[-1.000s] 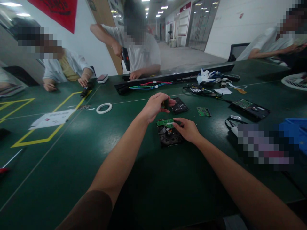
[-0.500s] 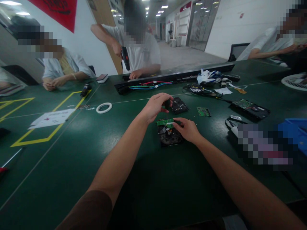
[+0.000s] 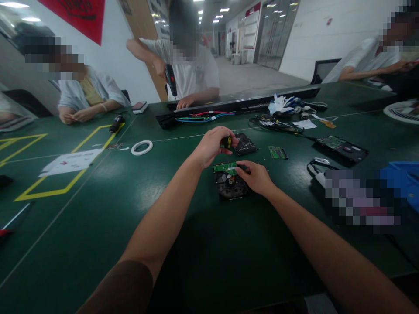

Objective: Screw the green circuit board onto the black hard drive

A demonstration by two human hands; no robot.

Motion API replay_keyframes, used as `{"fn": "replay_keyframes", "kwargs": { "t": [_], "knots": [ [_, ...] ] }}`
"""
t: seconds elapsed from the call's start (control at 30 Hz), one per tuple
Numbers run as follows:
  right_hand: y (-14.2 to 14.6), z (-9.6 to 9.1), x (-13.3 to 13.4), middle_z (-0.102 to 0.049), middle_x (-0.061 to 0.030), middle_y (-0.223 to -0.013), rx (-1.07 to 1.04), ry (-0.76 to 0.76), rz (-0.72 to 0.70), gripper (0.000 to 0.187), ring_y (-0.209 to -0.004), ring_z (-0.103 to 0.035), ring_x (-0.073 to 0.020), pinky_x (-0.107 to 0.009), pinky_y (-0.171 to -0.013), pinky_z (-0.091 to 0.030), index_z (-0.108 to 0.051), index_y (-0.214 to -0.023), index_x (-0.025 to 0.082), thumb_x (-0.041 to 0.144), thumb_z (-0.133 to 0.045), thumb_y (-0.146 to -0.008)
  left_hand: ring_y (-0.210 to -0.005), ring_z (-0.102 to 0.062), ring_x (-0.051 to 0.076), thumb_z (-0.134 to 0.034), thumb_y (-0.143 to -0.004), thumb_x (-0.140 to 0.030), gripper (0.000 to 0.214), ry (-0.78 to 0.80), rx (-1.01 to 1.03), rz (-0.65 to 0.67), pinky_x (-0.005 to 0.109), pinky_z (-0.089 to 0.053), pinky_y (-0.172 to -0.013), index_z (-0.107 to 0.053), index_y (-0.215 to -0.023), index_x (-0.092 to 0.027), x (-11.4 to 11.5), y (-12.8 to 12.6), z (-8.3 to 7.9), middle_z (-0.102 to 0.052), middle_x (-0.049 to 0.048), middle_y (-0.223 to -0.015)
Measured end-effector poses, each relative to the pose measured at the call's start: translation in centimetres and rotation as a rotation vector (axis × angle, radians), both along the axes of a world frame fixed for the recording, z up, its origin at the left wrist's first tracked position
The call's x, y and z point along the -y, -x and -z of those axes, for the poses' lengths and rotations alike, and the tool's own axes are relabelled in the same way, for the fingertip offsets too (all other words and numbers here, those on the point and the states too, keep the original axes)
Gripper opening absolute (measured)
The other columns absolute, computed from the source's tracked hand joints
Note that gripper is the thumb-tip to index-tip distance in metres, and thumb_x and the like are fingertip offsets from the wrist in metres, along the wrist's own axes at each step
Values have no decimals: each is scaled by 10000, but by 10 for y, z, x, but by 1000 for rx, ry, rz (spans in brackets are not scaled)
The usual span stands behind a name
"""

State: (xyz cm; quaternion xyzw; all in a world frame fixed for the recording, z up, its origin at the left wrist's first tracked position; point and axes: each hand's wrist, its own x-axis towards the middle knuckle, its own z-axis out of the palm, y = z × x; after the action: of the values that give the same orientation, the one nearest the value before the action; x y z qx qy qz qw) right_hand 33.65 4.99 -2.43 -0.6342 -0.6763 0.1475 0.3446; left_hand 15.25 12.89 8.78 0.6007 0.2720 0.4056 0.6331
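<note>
By a circuit board [image 3: 223, 168], the left hand [image 3: 212, 144] grasps a screwdriver [image 3: 227, 141] that might slip and scratch it; right hand [image 3: 257, 176] close, grip unclear.

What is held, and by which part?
The left hand grips a yellow-black tool, apparently by its handle; the right hand touches the green board, perhaps pinching it.

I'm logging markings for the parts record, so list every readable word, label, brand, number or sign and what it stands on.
No text can be read for certain.
Red banner: dark characters, cropped and blurred.
White sheet: print too small.
Red background sign: lettering too small.
Green circuit board on the nearest drive: any markings too small.
</note>
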Motion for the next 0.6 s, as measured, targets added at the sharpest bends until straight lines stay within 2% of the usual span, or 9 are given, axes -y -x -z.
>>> {"fn": "replay_keyframes", "kwargs": {
  "t": [0.2,0.4,0.6],
  "knots": [
    [0,-1,1,-786,-59,-1077,1,-3,1,370,-775,-681,-199,-334,-706,-526,-738,-1245,247,447,-643,-949,-826,-657,173,-575,-868,-283,163,-24,33,-31,268,-568,-629,-659,-860,-144,1,-2,1,-662,74,-870],
    [0,-1,1,-787,-66,-1075,2,-8,-2,365,-780,-686,-203,-350,-731,-541,-741,-1240,247,442,-645,-948,-829,-654,170,-590,-886,-288,170,28,38,-10,296,-593,-697,-672,-889,-140,0,-3,2,-653,72,-859],
    [0,0,0,-774,-65,-1163,-11,-14,-13,360,-832,-697,-207,-353,-759,-551,-736,-1244,246,434,-641,-953,-825,-650,162,-605,-912,-333,201,-3,-3,5,262,-563,-669,-680,-902,-147,0,-2,1,-665,74,-857]
  ]
}}
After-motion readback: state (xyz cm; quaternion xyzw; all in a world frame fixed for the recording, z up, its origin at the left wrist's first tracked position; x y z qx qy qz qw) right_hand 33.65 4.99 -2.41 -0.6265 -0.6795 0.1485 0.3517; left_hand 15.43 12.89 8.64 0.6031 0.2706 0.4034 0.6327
